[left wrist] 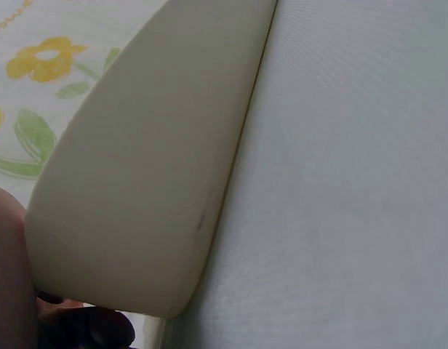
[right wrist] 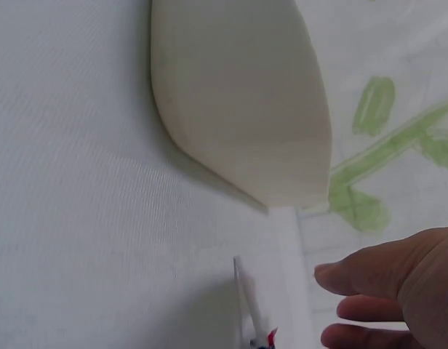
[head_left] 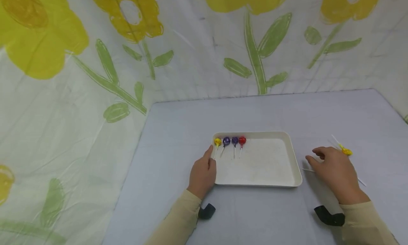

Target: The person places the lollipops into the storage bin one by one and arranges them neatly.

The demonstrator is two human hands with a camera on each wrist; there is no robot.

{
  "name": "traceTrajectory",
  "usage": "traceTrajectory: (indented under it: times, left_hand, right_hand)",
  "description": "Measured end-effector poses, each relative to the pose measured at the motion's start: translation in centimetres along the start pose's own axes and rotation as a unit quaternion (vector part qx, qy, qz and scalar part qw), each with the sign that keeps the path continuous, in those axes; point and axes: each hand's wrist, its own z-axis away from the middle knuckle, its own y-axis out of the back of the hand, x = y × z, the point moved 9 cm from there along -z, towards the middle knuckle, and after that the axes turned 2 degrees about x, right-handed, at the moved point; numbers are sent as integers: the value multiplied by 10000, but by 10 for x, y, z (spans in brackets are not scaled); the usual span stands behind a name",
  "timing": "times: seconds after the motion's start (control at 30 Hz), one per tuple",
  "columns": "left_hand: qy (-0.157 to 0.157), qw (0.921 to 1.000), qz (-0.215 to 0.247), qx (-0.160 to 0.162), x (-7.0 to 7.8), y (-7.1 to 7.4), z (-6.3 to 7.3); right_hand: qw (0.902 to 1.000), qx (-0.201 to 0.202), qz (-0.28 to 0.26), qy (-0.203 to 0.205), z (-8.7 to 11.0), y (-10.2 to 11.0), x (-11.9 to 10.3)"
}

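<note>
At its left edge my left hand (head_left: 203, 174) grips the white tray (head_left: 255, 183); the left wrist view shows the tray's outer wall (left wrist: 137, 167) close up, with a finger at its end. In the tray's upper left stand in a row a yellow lollipop (head_left: 217, 141), two purple lollipops (head_left: 226, 141) and a red lollipop (head_left: 242, 140). Right of the tray, my right hand (head_left: 338, 170) hovers over the table, fingers slightly bent and holding nothing. A white lollipop stick (right wrist: 246, 291) lies below it; its candy is mostly cut off. Beyond the hand lies another yellow lollipop (head_left: 346, 151).
Another white stick (head_left: 361, 182) pokes out right of my right hand, its other end hidden. The table (head_left: 178, 131) has a pale cloth cover. Behind it and to the left hangs a flower-printed sheet (head_left: 191, 71).
</note>
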Motion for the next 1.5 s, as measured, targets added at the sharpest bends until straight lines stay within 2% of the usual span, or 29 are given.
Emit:
traceTrajectory:
  times: [0.23,0.47,0.83,1.03,1.23,1.5]
  left_hand:
    - [11,10000,-10,-32,1,-1,0]
    - [47,10000,-42,-17,0,0,0]
    - [4,10000,-48,-10,0,0,0]
    - [-32,10000,-61,4,0,0,0]
    - [28,10000,-43,-30,0,0,0]
    - [76,9999,-54,-42,1,0,-1]
  right_hand:
    - [9996,73,11,-287,8,5,18]
    - [9993,380,60,-31,13,11,22]
    - [9967,805,36,-19,19,16,32]
    - [9971,595,213,-417,22,15,42]
    - [9979,494,112,-399,22,17,43]
    - [9978,159,-92,-633,19,14,48]
